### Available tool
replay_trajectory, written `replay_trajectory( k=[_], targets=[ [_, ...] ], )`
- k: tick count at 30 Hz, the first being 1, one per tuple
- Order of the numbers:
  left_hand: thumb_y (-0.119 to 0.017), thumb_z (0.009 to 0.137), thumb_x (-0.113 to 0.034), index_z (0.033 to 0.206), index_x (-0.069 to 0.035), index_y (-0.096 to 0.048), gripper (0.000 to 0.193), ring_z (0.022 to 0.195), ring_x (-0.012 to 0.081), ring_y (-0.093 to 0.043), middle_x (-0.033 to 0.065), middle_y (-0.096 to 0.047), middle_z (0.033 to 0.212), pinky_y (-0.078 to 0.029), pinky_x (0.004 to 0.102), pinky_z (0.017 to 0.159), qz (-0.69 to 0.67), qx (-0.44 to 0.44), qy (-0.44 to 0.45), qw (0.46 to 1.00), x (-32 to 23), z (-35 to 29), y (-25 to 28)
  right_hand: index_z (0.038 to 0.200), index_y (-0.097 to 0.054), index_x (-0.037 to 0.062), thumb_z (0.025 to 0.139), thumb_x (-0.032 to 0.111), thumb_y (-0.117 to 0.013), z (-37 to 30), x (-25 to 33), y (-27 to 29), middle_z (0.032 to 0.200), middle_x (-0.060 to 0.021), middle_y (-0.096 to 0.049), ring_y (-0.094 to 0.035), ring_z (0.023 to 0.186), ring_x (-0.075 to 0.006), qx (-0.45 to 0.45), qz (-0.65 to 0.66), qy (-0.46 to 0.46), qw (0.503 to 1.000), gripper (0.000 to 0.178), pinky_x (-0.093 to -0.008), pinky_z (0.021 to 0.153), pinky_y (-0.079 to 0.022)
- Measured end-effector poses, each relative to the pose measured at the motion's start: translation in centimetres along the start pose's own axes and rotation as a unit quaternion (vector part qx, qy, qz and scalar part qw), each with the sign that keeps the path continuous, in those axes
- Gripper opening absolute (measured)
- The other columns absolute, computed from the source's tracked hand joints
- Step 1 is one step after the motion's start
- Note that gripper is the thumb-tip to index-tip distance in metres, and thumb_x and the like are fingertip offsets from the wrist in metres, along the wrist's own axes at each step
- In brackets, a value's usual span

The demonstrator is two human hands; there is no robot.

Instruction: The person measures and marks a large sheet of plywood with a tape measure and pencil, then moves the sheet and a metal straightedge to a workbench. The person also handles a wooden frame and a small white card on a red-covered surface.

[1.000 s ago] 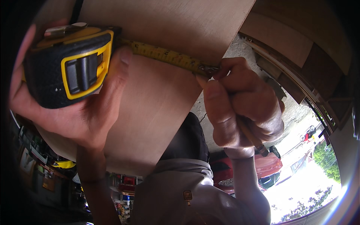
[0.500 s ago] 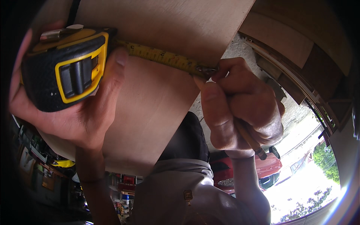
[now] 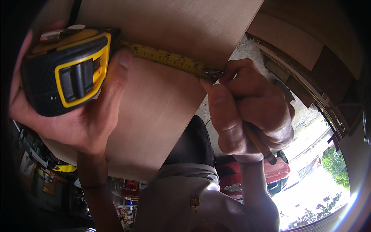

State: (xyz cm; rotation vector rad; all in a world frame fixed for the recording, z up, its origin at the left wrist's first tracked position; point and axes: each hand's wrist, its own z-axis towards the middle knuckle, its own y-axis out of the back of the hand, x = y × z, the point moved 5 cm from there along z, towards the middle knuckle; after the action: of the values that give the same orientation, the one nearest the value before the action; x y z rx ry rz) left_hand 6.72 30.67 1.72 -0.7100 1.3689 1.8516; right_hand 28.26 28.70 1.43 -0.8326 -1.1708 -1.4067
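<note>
My left hand [image 3: 91, 129] is wrapped around a black and yellow tape measure [image 3: 44, 83], its thumb beside the blade's mouth. The yellow blade [image 3: 166, 58] runs out to the right across a pale plywood board [image 3: 154, 108]. At the board's right edge, my right hand [image 3: 255, 104] is closed, its index finger at the blade's metal end hook [image 3: 212, 73]. A wooden pencil [image 3: 255, 139] passes through that same hand. Its point end shows above the thumb, close to the blade and the board edge; whether it touches the wood I cannot tell.
Wooden panels [image 3: 291, 40] stand along the right side above a concrete floor [image 3: 247, 50]. Behind me, a red car [image 3: 228, 176] is near a bright opening with green shrubs [image 3: 336, 166]. Cluttered shelves [image 3: 125, 212] lie at the lower left.
My right hand and the pencil have shifted very slightly to the right. The tape measure has tilted a touch in my left hand; the blade stays stretched over the board.
</note>
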Motion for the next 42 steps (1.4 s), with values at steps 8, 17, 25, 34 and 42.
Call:
replay_trajectory(
  k=[8, 17, 25, 34, 42],
  targets=[
    [-0.083, 0.065, 0.002, 0.126, 0.008, -0.039, 0.075, 0.102, 0.0239, -0.061, 0.0199, -0.057, 0.118, -0.054, 0.0336, 0.088, -0.011, -0.023, 0.018, 1.0, 0.1, -0.4, 0.0, 0.064, -0.046, 0.0019, 0.077, -0.012, -0.062, -0.2, -0.2, -0.1, 0.058, -0.0125, -0.053, -0.05, 0.049, -0.02, -0.016, 0.012, 0.015, 1.0, 0.025, -0.0423, 0.061, -0.049],
    [-0.083, 0.065, 0.001, 0.126, 0.009, -0.039, 0.076, 0.103, 0.0242, -0.06, 0.0201, -0.056, 0.119, -0.053, 0.0333, 0.089, 0.013, -0.013, 0.012, 1.0, 0.1, -0.2, 0.1, 0.064, -0.046, 0.0023, 0.077, -0.011, -0.063, -0.2, 0.0, -0.3, 0.058, -0.0117, -0.052, -0.049, 0.05, -0.0197, -0.036, 0.005, -0.007, 0.999, 0.025, -0.0415, 0.061, -0.049],
    [-0.084, 0.065, -0.001, 0.126, 0.009, -0.038, 0.077, 0.104, 0.024, -0.06, 0.0204, -0.057, 0.119, -0.053, 0.0333, 0.09, 0.013, -0.018, 0.006, 1.0, 0.2, -0.2, 0.3, 0.064, -0.046, 0.0023, 0.077, -0.013, -0.06, -0.1, 0.0, 0.0, 0.058, -0.012, -0.052, -0.048, 0.051, -0.0195, -0.009, 0.007, 0.004, 1.0, 0.025, -0.0406, 0.061, -0.048],
    [-0.084, 0.065, -0.001, 0.126, 0.009, -0.037, 0.078, 0.105, 0.024, -0.059, 0.0205, -0.056, 0.119, -0.053, 0.0331, 0.09, -0.023, -0.017, -0.01, 1.0, 0.0, -0.2, -0.2, 0.067, -0.047, 0.0021, 0.077, -0.014, -0.059, 0.0, -0.1, 0.0, 0.059, -0.0127, -0.053, -0.049, 0.051, -0.0197, 0.002, 0.028, 0.017, 0.999, 0.022, -0.0402, 0.062, -0.049],
    [-0.082, 0.065, 0.004, 0.127, 0.005, -0.036, 0.077, 0.101, 0.0239, -0.06, 0.0209, -0.055, 0.118, -0.055, 0.0327, 0.086, -0.086, -0.034, -0.04, 0.995, -1.1, 0.1, -1.3, 0.08, -0.05, 0.005, 0.092, 0.01, -0.051, -0.6, -0.1, 1.9, 0.065, -0.0149, -0.057, -0.053, 0.05, -0.0204, -0.101, 0.07, -0.034, 0.992, 0.013, -0.0405, 0.057, -0.051]
  ],
)
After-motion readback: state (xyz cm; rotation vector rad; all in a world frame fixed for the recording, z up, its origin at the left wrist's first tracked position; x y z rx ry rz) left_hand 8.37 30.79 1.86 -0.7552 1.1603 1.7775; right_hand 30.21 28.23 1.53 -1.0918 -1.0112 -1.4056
